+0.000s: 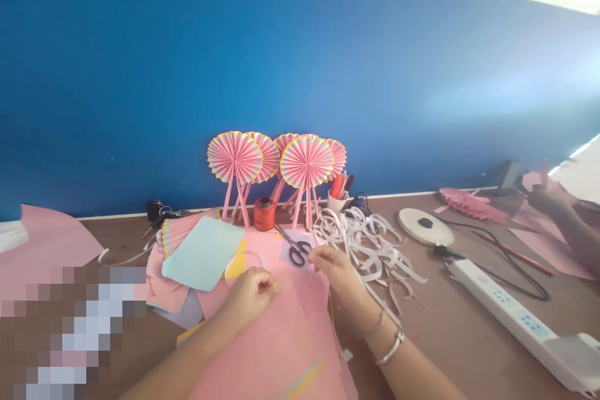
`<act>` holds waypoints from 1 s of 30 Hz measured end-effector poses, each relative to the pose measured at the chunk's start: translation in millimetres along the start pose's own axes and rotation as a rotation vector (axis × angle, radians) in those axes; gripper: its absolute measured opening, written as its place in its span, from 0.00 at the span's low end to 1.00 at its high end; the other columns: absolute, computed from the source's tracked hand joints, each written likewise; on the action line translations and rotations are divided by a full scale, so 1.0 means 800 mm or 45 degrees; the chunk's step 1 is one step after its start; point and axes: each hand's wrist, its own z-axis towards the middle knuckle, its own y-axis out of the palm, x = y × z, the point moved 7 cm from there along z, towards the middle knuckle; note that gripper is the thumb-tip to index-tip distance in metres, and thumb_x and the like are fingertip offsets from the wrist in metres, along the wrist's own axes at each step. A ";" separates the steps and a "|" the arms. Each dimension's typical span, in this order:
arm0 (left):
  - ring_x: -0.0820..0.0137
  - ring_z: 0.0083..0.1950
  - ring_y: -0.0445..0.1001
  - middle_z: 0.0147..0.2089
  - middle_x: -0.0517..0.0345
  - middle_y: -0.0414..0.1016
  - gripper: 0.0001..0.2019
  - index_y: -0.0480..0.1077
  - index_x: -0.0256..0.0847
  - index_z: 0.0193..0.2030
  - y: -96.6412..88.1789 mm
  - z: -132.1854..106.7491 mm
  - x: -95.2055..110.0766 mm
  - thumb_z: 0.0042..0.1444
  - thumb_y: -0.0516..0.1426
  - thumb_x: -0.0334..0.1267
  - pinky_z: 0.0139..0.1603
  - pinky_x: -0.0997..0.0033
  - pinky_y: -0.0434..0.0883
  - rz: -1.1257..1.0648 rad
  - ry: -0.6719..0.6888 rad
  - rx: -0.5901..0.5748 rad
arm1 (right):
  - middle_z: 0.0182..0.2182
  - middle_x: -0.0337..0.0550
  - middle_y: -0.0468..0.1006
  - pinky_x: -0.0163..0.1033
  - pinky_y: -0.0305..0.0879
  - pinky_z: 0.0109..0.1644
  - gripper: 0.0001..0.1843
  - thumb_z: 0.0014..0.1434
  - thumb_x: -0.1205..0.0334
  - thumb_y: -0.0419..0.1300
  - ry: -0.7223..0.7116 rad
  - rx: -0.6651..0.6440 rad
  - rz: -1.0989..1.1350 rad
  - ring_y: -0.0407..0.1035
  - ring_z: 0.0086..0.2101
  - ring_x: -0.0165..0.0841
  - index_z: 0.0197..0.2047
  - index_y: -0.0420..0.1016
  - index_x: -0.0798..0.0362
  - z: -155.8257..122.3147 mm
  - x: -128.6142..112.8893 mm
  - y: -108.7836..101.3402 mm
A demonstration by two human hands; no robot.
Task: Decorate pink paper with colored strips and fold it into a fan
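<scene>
My left hand (253,292) is closed in a pinch over pink paper (281,331). Something thin and yellowish shows at its fingertips, too small to name. My right hand (335,265), with bracelets at the wrist, has its fingers bent together beside the handles of the scissors (297,253). Whether it touches them or holds anything is hidden. The scissors lie on a small lilac sheet (285,254), blades pointing away from me. A light blue sheet (206,253) rests on pleated paper (185,232) to the left. A red spool of string (265,215) stands behind the scissors.
Several pink pleated paper fans (234,159) stand against the blue wall (300,44). Curled white strips (365,240) pile up at right, near a cup of pens (336,200). Farther right are a white round device (417,228), a power strip (510,312) and another person's hand (548,200).
</scene>
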 end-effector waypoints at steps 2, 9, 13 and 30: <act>0.73 0.25 0.56 0.21 0.65 0.54 0.13 0.53 0.42 0.17 -0.004 0.003 -0.005 0.46 0.51 0.40 0.26 0.73 0.54 -0.045 -0.055 -0.010 | 0.24 0.41 0.73 0.36 0.61 0.32 0.15 0.55 0.52 0.55 0.086 0.177 -0.064 0.64 0.26 0.32 0.27 0.72 0.55 0.008 0.014 -0.032; 0.76 0.23 0.48 0.19 0.67 0.46 0.19 0.53 0.41 0.17 -0.001 0.005 -0.003 0.48 0.53 0.50 0.22 0.73 0.46 -0.169 -0.129 -0.155 | 0.44 0.53 0.74 0.54 0.53 0.50 0.11 0.55 0.59 0.56 -0.197 0.600 -1.146 0.62 0.47 0.49 0.25 0.73 0.53 0.004 -0.011 -0.077; 0.76 0.24 0.50 0.20 0.67 0.48 0.19 0.57 0.40 0.17 0.003 0.006 -0.004 0.47 0.55 0.51 0.23 0.74 0.49 -0.174 -0.116 -0.161 | 0.49 0.52 0.71 0.55 0.52 0.54 0.09 0.56 0.62 0.55 -0.334 0.438 -0.981 0.60 0.51 0.48 0.39 0.74 0.52 -0.002 -0.023 -0.047; 0.71 0.28 0.64 0.26 0.60 0.71 0.14 0.71 0.38 0.22 -0.069 0.014 -0.006 0.52 0.53 0.43 0.28 0.74 0.58 -0.057 0.024 -0.179 | 0.24 0.35 0.67 0.37 0.59 0.35 0.13 0.49 0.60 0.60 -0.078 -0.256 0.065 0.62 0.28 0.31 0.39 0.71 0.52 0.003 -0.007 -0.011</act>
